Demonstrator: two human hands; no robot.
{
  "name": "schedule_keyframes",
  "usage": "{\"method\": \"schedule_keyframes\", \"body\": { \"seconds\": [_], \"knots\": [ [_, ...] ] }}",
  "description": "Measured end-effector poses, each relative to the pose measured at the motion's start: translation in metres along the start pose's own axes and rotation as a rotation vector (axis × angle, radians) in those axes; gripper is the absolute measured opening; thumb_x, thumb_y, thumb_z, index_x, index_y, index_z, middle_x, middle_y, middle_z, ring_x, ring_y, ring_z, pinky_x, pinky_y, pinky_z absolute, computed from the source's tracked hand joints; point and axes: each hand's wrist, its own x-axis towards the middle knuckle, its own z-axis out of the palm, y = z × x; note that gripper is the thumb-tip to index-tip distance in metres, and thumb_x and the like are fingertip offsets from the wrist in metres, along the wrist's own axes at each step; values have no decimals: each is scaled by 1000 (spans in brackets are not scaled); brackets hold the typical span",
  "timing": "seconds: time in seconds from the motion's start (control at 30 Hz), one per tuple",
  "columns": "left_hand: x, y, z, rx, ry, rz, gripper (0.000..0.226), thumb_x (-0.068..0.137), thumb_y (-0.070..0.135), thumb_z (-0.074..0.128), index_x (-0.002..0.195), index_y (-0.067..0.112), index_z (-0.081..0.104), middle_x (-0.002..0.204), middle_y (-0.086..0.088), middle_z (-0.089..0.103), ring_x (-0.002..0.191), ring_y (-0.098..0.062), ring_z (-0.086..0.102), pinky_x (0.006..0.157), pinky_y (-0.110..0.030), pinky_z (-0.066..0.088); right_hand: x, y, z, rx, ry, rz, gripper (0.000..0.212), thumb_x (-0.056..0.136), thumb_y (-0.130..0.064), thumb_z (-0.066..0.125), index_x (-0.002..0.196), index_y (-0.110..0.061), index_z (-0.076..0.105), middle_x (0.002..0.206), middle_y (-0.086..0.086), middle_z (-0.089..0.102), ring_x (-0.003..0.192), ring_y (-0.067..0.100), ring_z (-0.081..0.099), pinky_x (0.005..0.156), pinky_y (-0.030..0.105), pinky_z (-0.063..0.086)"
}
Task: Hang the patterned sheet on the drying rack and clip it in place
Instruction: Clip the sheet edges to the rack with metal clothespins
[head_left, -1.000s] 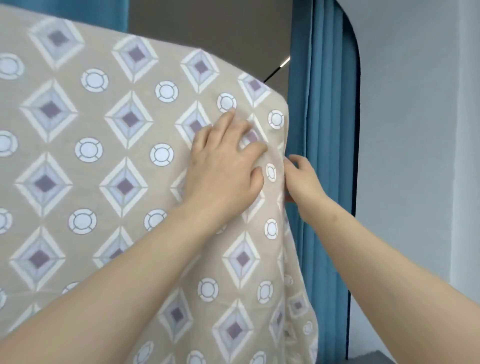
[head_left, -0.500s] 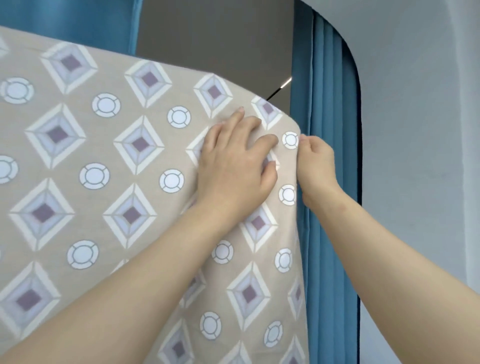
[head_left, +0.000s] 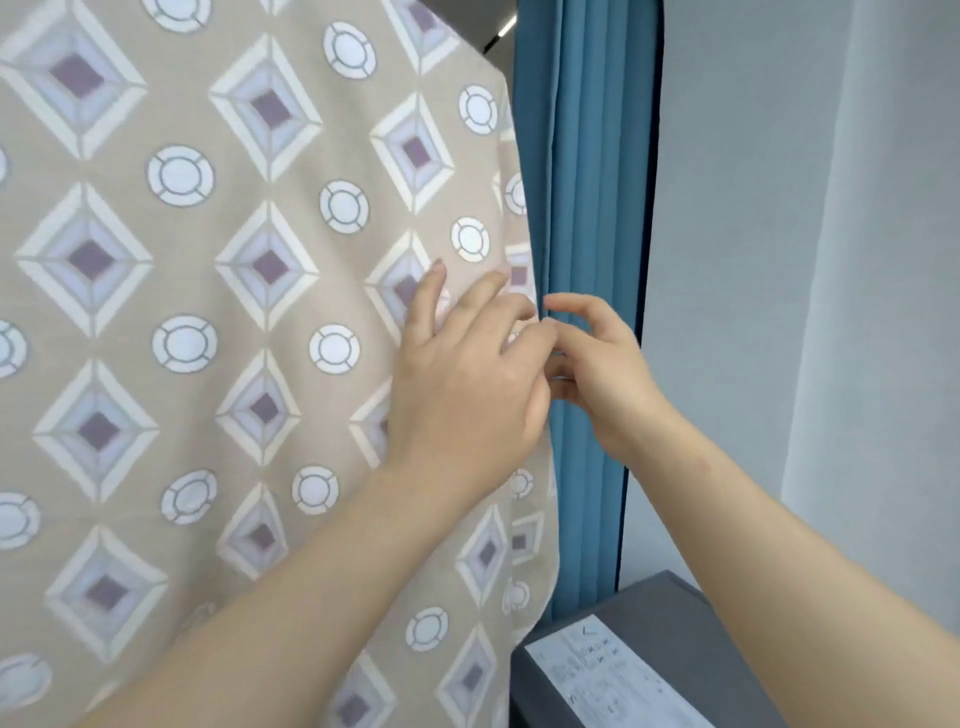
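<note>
The patterned sheet (head_left: 218, 322), beige with purple diamonds and white rings, hangs down and fills the left and middle of the view. The rack beneath it is hidden, and no clip is visible. My left hand (head_left: 462, 384) rests flat on the sheet close to its right edge, fingers spread and nearly straight. My right hand (head_left: 597, 369) is just past that edge with its fingers curled, and its thumb and forefinger pinch the sheet's edge where it meets my left fingertips.
A blue curtain (head_left: 582, 171) hangs directly behind the sheet's right edge. A grey box with a white printed label (head_left: 618, 670) stands at the bottom right, below the sheet's lower corner. Pale wall (head_left: 810, 249) fills the right side.
Both hands have slid down the sheet's right edge from the top corner to about mid height. The view has dropped with them, and the grey box now shows.
</note>
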Motion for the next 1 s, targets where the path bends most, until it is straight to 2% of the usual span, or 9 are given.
{"method": "schedule_keyframes", "body": {
  "seconds": [0.2,0.43,0.53,0.63,0.7,0.77,0.87,0.93,1.0],
  "knots": [
    [-73,64,25,-273,-204,-56,26,77,13,47,88,15,71,91,1,68,110,-24,60,99,-39,31,-61,55,-53,-128,141,192,13,95,-10,46,100,-19,53,49,-10,60,43,6,51,52,21,44],
    [-161,147,56,-563,-516,-162,29,73,15,40,82,18,67,86,6,66,106,-21,63,92,-34,32,-156,118,-124,-356,310,450,12,94,-10,46,98,-16,57,69,1,61,52,14,51,57,23,45],
    [-185,180,64,-689,-617,-197,24,68,10,49,81,20,67,84,8,65,100,-20,65,92,-28,32,-194,142,-156,-523,402,543,14,92,-10,46,96,-17,57,72,0,63,58,12,54,58,21,42],
    [-205,214,71,-790,-756,-210,26,64,8,55,83,20,69,86,7,67,97,-20,67,86,-28,44,-230,158,-186,-692,459,626,17,91,-12,46,100,-18,58,83,-2,63,68,12,55,58,19,40],
    [-214,235,73,-854,-886,-198,31,74,6,50,97,18,68,100,4,66,104,-19,62,91,-31,42,-252,165,-203,-798,477,695,17,91,-13,45,102,-18,58,91,-2,62,75,13,54,58,16,38],
    [-223,254,79,-873,-991,-164,35,85,9,45,115,20,60,118,6,58,113,-14,51,98,-26,32,-269,172,-218,-890,513,747,19,91,-13,45,103,-18,59,99,0,63,85,17,54,63,21,41],
    [-234,276,89,-874,-1119,-142,39,89,13,43,126,23,50,130,8,48,120,-13,43,97,-24,29,-285,182,-236,-1120,541,772,27,90,-15,45,113,-17,60,117,4,59,107,25,48,86,31,41],
    [-242,287,96,-863,-1209,-100,45,90,16,44,134,24,40,140,6,37,129,-13,35,100,-26,29,-292,186,-247,-1275,490,840,35,92,-20,45,126,-22,51,131,-1,50,119,25,41,95,32,35],
    [-250,295,103,-826,-1321,-51,54,91,21,45,142,22,27,152,2,20,139,-17,21,106,-31,26,-298,191,-256,-1309,436,913,41,91,-25,46,132,-22,42,139,-5,42,126,23,37,99,33,31]
  ]
}}
